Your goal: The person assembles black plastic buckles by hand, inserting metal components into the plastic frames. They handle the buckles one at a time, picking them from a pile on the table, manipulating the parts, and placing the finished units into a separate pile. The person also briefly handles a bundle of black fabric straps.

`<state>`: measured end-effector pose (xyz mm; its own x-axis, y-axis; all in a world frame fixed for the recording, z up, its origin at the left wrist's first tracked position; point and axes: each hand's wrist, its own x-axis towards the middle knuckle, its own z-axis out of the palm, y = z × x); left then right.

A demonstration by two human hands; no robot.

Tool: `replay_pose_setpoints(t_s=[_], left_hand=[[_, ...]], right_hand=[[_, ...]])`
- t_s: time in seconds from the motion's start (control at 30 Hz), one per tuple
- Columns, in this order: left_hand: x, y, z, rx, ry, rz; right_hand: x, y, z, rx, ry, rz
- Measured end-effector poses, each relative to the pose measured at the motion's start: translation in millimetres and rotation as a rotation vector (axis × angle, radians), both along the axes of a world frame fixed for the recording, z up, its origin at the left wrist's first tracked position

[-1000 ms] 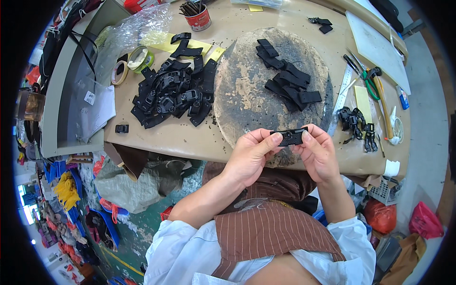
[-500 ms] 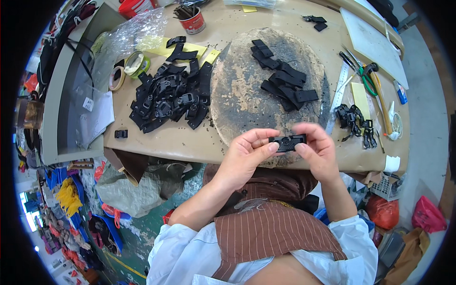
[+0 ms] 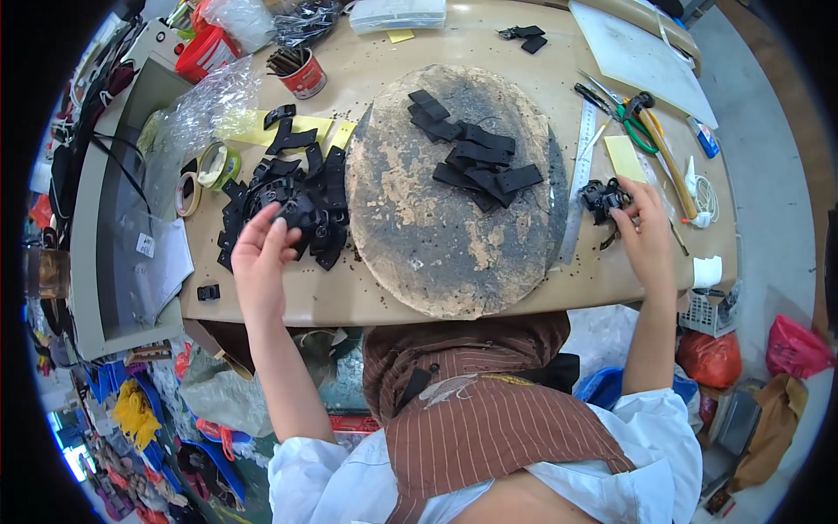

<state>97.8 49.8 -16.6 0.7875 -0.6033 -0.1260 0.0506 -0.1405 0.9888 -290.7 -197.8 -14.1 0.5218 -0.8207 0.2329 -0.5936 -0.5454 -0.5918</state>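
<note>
My left hand [image 3: 262, 255] is at the near side of a heap of black straps and plastic buckles [image 3: 330, 188]. Its thumb and fingers close on a black buckle [image 3: 298, 215], partly merged with the dark pieces behind. Far to the right, my right hand [image 3: 644, 229] reaches over a small group of black buckles [image 3: 599, 197], its thumb and fingers pinching one of them. Between my hands, several black strap pieces [image 3: 480, 157] lie across a round, worn board [image 3: 419, 253]. A single black buckle [image 3: 209, 293] sits apart at the table's near left.
A steel ruler [image 3: 578, 188], green-handled scissors [image 3: 642, 131], and a hammer [image 3: 672, 166] lie right of the board. Tape rolls [image 3: 218, 166] and a red tin of dark rods [image 3: 304, 77] stand left. A white slab [image 3: 642, 65] is at the far right.
My hands have parted from in front of the round board, where both held a black buckle. The left went to the heap, the right to the small buckle group. The view has shifted slightly.
</note>
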Motion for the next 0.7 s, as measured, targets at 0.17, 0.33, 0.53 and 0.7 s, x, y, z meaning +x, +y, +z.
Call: replay_pose_setpoints(t_s=[0.17, 0.33, 0.53, 0.7], left_hand=[[0.7, -5.5, -21.5, -0.047, -0.393, 0.282], [-73.1, -27.9, -22.6, -0.121, -0.715, 0.083], [-145.4, -34.4, -6.5, -0.169, -0.305, -0.336], [-157.8, -36.3, -7.6, -0.113, -0.089, -0.53]], right_hand=[[-6.7, -15.4, -5.5, 0.062, 0.12, 0.02], [6.0, -11.5, -9.7, -0.038, 0.103, 0.122], [-0.5, -24.1, -14.5, 0.177, -0.065, 0.028], [11.0, -7.5, -8.9, 0.337, -0.409, 0.038]])
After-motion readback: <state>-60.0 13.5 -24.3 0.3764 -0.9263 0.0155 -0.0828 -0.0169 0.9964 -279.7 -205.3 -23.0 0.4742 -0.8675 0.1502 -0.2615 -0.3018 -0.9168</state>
